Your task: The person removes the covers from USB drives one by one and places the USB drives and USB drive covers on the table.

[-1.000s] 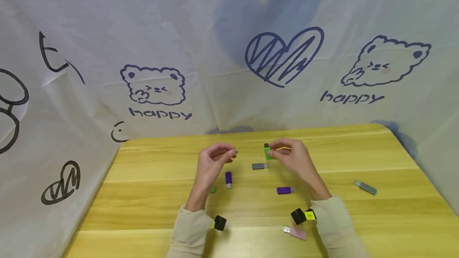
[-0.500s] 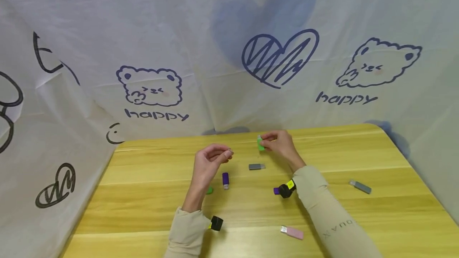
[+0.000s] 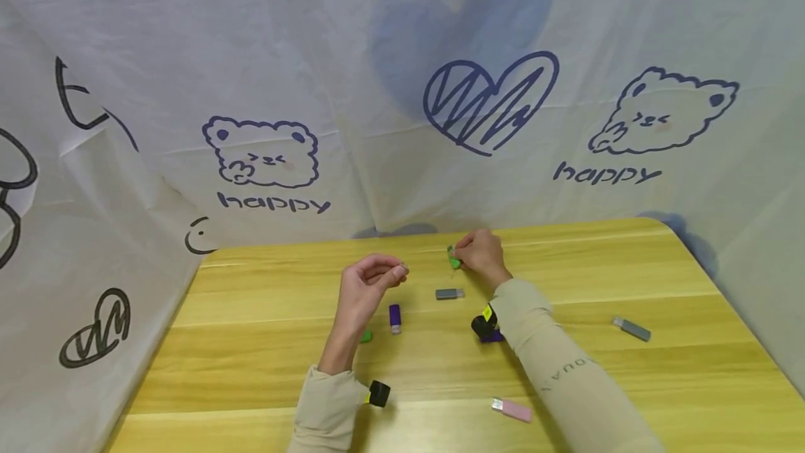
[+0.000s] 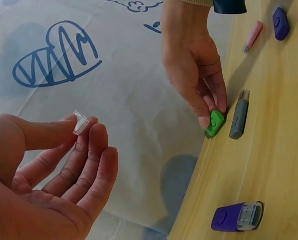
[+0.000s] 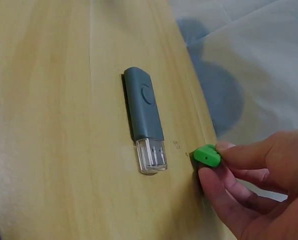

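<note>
Firstly, left hand (image 3: 365, 292): raised above the surface (image 3: 251, 341), grip pinching one small clear cap (image 4: 80, 123) between thumb and fingertip, remaining fingers loosely bent.

Right hand (image 3: 483, 256): at the far edge, grip pinching one green USB stick (image 5: 207, 156) between thumb and fingers; stick tilted, low at the wood, contact uncertain.

Grey USB stick (image 3: 449, 294), lying flat near the right hand, clear cover over its connector.

Purple USB stick (image 3: 395, 319), beside the left hand's wrist, connector toward the wearer, likewise covered.

Second green stick (image 3: 366, 335), mostly hidden behind the left wrist.

Second purple stick (image 3: 492, 337), partly hidden by the black wrist camera (image 3: 483, 326) on the right arm.

Pink stick (image 3: 512, 410), nearest the wearer, connector pointing left.

Second grey stick (image 3: 632, 328), well apart on the right side, lying diagonally.

Sleeves (image 3: 330, 404), beige; lettering on the right one.

Backdrop cloth (image 3: 377, 89), pale, printed with hearts, bears and "happy".
</note>
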Demonstrator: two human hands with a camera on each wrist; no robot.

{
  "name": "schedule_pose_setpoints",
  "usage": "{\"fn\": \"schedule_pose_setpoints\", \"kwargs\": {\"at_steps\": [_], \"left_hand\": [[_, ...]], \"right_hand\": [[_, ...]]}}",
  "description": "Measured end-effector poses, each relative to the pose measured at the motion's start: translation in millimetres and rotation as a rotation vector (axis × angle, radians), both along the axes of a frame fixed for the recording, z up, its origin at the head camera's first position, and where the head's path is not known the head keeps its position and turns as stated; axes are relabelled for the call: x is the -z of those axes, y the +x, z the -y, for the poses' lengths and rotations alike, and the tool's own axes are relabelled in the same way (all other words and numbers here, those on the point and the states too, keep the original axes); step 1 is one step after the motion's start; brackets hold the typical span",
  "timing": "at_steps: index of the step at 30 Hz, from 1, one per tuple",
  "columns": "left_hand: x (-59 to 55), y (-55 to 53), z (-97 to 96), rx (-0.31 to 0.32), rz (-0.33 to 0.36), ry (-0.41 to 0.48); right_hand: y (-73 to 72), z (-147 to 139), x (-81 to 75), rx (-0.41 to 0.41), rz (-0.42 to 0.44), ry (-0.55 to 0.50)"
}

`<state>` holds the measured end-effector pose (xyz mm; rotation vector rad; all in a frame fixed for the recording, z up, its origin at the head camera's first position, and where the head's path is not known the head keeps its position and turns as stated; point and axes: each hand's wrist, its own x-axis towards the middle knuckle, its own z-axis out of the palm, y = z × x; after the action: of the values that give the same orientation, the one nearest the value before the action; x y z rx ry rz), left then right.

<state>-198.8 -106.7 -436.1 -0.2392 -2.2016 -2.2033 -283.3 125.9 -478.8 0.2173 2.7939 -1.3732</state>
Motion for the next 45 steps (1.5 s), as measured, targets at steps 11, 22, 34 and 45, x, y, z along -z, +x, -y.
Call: {"fn": "schedule_pose_setpoints", "kwargs": {"at_steps": [11,22,34,45], "left_hand": [[3.1,0.5,-0.5,0.022,0.007,-0.033],[12.7,-3.1,-2.8,0.016,0.025,-0.101],[23.9,-14.0,-12.7,0.07,-0.008,-0.28],[16.8,-53.1,-34.6,0.124,-0.01,-0.547]], "right_hand": [[3.7,0.6,-0.3,-0.036,-0.023,0.142],[45.1,-24.7,-31.0,-0.082,-0.171,0.005],[114.8,-67.5,-56.8,-0.121,-0.302,0.039],[130.1,-92.2,-69.0,-0.129,-0.226,0.067]]}}
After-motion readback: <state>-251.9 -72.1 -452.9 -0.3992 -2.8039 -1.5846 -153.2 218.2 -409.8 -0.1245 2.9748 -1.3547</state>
